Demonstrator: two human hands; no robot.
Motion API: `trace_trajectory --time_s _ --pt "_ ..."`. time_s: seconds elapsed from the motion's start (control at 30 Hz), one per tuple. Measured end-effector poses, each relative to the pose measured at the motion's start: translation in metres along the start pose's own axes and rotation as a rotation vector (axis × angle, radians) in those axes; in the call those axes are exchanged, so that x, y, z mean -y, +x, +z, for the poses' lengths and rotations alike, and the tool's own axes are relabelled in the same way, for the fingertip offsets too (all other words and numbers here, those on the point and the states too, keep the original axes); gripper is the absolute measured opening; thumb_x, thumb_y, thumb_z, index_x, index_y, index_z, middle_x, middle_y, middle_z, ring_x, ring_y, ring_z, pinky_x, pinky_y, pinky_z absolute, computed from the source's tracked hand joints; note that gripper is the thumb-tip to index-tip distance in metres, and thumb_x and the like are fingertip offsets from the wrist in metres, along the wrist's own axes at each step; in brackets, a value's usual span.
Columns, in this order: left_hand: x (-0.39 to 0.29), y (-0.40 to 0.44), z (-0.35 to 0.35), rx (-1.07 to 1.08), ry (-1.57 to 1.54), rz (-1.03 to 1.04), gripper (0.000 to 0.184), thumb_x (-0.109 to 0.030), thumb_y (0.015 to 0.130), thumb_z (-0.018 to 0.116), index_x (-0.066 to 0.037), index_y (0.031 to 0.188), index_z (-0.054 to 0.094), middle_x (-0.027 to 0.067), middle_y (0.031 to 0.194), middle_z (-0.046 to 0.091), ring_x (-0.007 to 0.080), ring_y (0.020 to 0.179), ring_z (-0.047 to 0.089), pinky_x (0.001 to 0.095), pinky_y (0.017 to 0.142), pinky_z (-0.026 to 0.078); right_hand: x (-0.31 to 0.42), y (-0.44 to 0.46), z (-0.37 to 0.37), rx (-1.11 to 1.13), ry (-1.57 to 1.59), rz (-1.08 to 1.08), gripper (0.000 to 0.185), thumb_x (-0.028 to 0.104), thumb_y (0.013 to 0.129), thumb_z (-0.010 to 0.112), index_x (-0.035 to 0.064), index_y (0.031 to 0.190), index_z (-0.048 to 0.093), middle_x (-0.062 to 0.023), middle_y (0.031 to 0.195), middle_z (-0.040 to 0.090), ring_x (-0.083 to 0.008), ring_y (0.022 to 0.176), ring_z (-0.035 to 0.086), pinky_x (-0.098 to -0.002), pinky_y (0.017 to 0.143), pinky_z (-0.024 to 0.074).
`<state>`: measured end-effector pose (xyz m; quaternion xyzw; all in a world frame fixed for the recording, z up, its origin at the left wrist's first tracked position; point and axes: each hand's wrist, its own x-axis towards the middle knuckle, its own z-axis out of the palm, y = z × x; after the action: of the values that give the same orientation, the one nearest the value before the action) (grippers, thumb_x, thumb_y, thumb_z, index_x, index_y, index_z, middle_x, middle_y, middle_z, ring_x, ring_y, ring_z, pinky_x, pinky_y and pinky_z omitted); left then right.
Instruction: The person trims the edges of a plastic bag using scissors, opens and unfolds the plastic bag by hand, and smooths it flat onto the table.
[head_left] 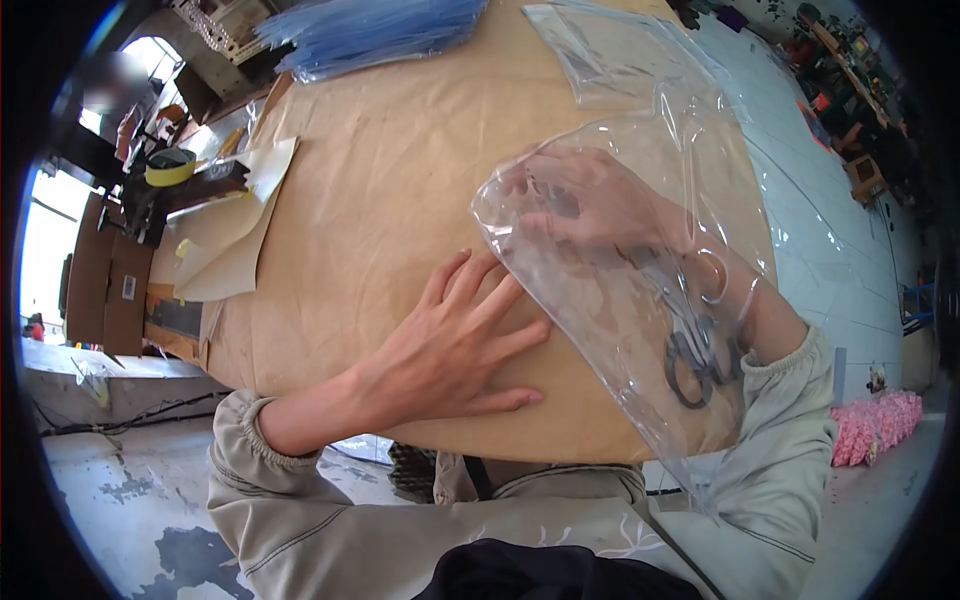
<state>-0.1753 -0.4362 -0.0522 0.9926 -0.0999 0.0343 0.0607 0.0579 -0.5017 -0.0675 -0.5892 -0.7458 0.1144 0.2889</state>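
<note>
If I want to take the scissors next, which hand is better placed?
Probably the right hand: it shows through the clear plastic, as do the scissors beside its forearm. The left hand lies outside the plastic.

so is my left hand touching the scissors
Apart. The head view shows brown tabletop and part of the clear plastic between the left hand and the scissors.

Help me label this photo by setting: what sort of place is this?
Probably a small workshop: scissors under clear plastic on a worktable, a stack of bluish plastic sheets, and yellow tape off to the left.
</note>
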Motion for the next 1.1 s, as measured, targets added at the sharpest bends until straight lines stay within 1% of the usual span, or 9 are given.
trace_trajectory --time_s 0.13,0.17,0.33,0.47,0.67,0.77,0.87,0.97,1.1 --pt "0.028 0.005 0.003 -0.101 -0.092 0.073 0.052 -0.045 0.083 0.058 -0.005 0.117 0.051 0.0231 0.124 0.041 0.0374 0.108 0.044 0.0468 0.093 0.035 -0.010 -0.002 -0.001 -0.088 0.217 0.035 0.029 0.015 0.079 0.066 0.0060 0.106 0.061 -0.0092 0.093 0.063 -0.0261 0.084 0.061 -0.0333 0.076 0.0489" --pt "0.030 0.006 0.004 -0.134 -0.133 -0.003 0.051 -0.041 0.083 0.060 -0.004 0.117 0.049 0.0227 0.123 0.041 0.0366 0.106 0.045 0.0459 0.092 0.037 -0.010 -0.004 0.001 -0.124 0.284 0.069 0.028 0.016 0.079 0.066 0.0053 0.104 0.060 -0.0090 0.090 0.063 -0.0257 0.079 0.061 -0.0325 0.072 0.0494" --pt "0.033 -0.002 0.013 -0.442 -0.413 -0.391 0.054 -0.014 0.075 0.071 0.001 0.119 0.043 0.0205 0.117 0.046 0.0336 0.100 0.051 0.0397 0.085 0.043 -0.001 -0.010 0.009 -0.319 -0.025 -0.195 0.032 0.012 0.077 0.068 0.0081 0.108 0.061 -0.0072 0.099 0.063 -0.0235 0.089 0.061 -0.0313 0.077 0.0493" --pt "0.049 0.016 0.011 -0.750 -0.415 -0.233 0.060 0.001 0.065 0.075 -0.001 0.117 0.045 0.0181 0.113 0.050 0.0328 0.103 0.054 0.0371 0.085 0.046 0.004 -0.004 0.014 -0.324 -0.200 -0.319 0.041 0.014 0.075 0.069 0.0095 0.115 0.058 -0.0067 0.102 0.062 -0.0252 0.093 0.060 -0.0358 0.086 0.0460" --pt "0.067 0.033 0.022 -0.889 -0.559 -0.199 0.046 0.006 0.064 0.073 -0.003 0.104 0.052 0.0127 0.105 0.055 0.0275 0.098 0.058 0.0345 0.083 0.047 0.003 -0.002 0.032 -0.317 -0.164 -0.116 0.050 0.032 0.079 0.062 0.0079 0.122 0.052 -0.0094 0.115 0.056 -0.0279 0.110 0.050 -0.0428 0.092 0.0379" --pt "0.070 0.031 0.027 -0.934 -0.545 -0.232 0.043 0.004 0.064 0.075 -0.003 0.100 0.053 0.0112 0.099 0.056 0.0246 0.091 0.059 0.0325 0.078 0.047 -0.007 -0.004 0.027 -0.092 -0.376 -0.120 0.051 0.035 0.080 0.059 0.0076 0.122 0.051 -0.0105 0.120 0.054 -0.0279 0.117 0.044 -0.0417 0.092 0.0376" --pt "0.069 0.029 0.023 -0.983 -0.526 -0.247 0.040 0.001 0.064 0.077 -0.003 0.098 0.055 0.0087 0.093 0.059 0.0219 0.086 0.059 0.0306 0.075 0.047 0.006 -0.004 0.020 -0.053 -0.451 -0.159 0.052 0.035 0.080 0.060 0.0074 0.123 0.051 -0.0104 0.120 0.054 -0.0282 0.117 0.043 -0.0419 0.091 0.0377" --pt "0.066 0.031 0.018 -1.007 -0.458 -0.229 0.037 -0.001 0.064 0.079 -0.002 0.095 0.059 0.0071 0.090 0.061 0.0198 0.083 0.058 0.0298 0.073 0.046 0.014 -0.005 0.018 -0.137 -0.451 -0.160 0.065 0.015 0.070 0.068 0.0064 0.131 0.047 -0.0085 0.125 0.047 -0.0266 0.111 0.045 -0.0413 0.097 0.0344" --pt "0.063 0.031 0.009 -1.027 -0.426 -0.175 0.034 0.000 0.065 0.078 -0.001 0.095 0.062 0.0078 0.090 0.063 0.0198 0.079 0.059 0.0293 0.068 0.047 0.009 -0.005 0.023 -0.164 -0.244 -0.215 0.058 0.018 0.076 0.063 0.0077 0.130 0.046 -0.0085 0.122 0.051 -0.0280 0.112 0.047 -0.0431 0.097 0.0330"
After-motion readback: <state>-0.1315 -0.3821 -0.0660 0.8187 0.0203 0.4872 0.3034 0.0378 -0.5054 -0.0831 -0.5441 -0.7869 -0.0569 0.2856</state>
